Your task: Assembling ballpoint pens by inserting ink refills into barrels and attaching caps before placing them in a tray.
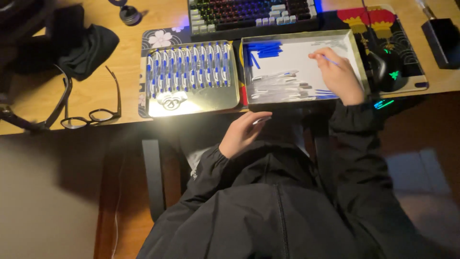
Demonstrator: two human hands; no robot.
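We judge the step to be pen assembly: our right hand (338, 74), over the right tray (357, 52), pinches a thin blue refill (329, 60), while our left hand (243, 133), below the desk edge, pinches a clear pen barrel (262, 120). The next move calls for aligning refill and barrel; finished pens (189, 72) fill the left tray (201, 103).

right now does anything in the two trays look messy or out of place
Nothing looks spilled or damaged. The left tray holds pens in a neat row. The right tray holds sorted loose parts: blue pieces top left, clear barrels below. The glasses lie folded open near the desk edge.
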